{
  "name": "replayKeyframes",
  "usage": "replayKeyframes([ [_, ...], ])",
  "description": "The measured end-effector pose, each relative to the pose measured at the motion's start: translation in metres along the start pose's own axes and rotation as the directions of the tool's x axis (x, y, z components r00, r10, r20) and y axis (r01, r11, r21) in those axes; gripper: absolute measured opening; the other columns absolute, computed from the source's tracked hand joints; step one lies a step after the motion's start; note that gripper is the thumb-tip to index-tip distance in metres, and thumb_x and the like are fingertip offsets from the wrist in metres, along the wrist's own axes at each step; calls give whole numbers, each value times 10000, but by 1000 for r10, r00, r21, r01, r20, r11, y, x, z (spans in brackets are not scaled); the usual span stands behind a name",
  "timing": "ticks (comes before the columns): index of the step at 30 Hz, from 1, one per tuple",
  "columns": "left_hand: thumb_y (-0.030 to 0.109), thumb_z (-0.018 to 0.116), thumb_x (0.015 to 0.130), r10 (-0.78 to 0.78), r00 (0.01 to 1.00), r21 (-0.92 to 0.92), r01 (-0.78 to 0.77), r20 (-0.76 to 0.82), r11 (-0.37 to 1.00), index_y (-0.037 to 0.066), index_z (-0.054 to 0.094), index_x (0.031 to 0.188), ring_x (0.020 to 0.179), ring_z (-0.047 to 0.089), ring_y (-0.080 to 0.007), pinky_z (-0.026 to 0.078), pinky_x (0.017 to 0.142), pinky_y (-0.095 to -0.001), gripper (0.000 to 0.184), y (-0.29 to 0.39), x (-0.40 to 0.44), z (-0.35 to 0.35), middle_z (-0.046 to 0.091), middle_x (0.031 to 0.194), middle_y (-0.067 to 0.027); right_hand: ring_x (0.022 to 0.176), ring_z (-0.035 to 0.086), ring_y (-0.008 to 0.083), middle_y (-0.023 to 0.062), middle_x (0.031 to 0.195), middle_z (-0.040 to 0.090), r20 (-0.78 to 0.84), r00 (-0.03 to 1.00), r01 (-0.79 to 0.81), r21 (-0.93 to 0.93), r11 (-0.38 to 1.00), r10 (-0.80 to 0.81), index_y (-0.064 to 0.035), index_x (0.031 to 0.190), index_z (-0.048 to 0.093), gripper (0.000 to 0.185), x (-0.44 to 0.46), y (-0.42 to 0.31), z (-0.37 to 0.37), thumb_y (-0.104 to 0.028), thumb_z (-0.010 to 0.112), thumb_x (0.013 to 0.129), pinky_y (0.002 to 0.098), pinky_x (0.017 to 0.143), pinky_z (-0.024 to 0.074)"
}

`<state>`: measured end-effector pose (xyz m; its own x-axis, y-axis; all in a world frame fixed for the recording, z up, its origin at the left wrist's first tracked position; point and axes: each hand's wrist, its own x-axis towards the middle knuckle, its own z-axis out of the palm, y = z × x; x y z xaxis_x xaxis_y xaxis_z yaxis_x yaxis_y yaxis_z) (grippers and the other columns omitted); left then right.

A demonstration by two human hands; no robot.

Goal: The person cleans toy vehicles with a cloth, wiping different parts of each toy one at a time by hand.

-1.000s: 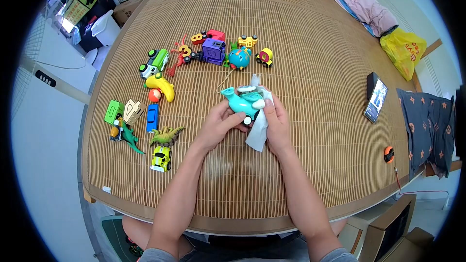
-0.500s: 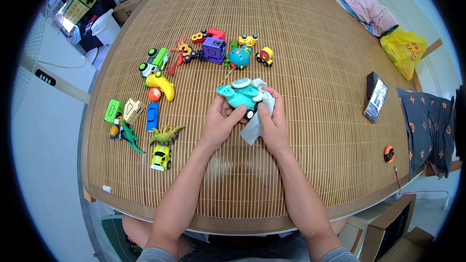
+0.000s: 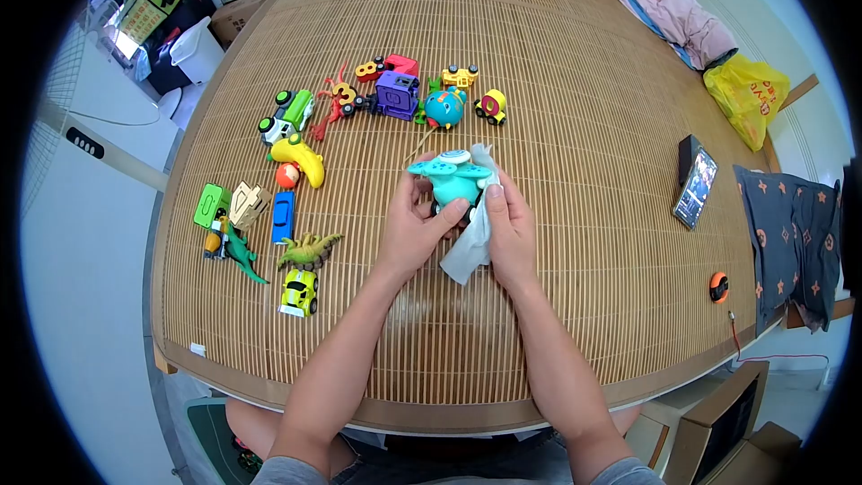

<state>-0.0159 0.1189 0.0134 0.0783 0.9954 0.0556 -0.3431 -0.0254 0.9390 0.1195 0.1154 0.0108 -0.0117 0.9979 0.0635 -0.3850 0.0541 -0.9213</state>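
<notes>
A turquoise toy airplane (image 3: 453,189) with dark wheels is held up between my two hands, above the slatted mat. My left hand (image 3: 417,223) is closed round its left side, with the thumb across its lower front. In my right hand (image 3: 510,226) is a whitish wipe (image 3: 469,253), pinched against the toy's right wing and side; its loose end hangs below. My right fingers are partly hidden behind the wipe. Just beyond the airplane lies a blue round toy (image 3: 444,109) beside a purple toy block (image 3: 396,94).
Several toys lie left, among them a banana (image 3: 305,162), a blue car (image 3: 283,217), a green dinosaur (image 3: 241,256) and a yellow-green car (image 3: 299,293). A phone (image 3: 696,189), an orange round object (image 3: 719,286) and a yellow bag (image 3: 747,97) are on the right.
The airplane has turned in my hands, so its wings now spread level and its body faces me more. My right hand and the wipe have shifted along its right side.
</notes>
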Motion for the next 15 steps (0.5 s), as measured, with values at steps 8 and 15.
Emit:
replayKeyframes([
  [8,117,770,794,-214,973,34,212,88,977,8,334,1373,863,631,-117,522,603,-218,733,-2,3,-15,546,1146,-99,768,561,56,15,961,618,-82,996,-27,61,998,31,-2,1214,551,363,2,4,-6,-288,507,994,219,673,484],
  [15,126,830,725,-148,988,-8,148,47,989,12,384,1246,861,619,-130,523,638,-226,695,-2,1,-4,551,1125,-93,745,550,52,7,874,614,-167,986,4,37,999,3,5,1162,582,348,0,0,-3,-289,521,988,218,643,470],
])
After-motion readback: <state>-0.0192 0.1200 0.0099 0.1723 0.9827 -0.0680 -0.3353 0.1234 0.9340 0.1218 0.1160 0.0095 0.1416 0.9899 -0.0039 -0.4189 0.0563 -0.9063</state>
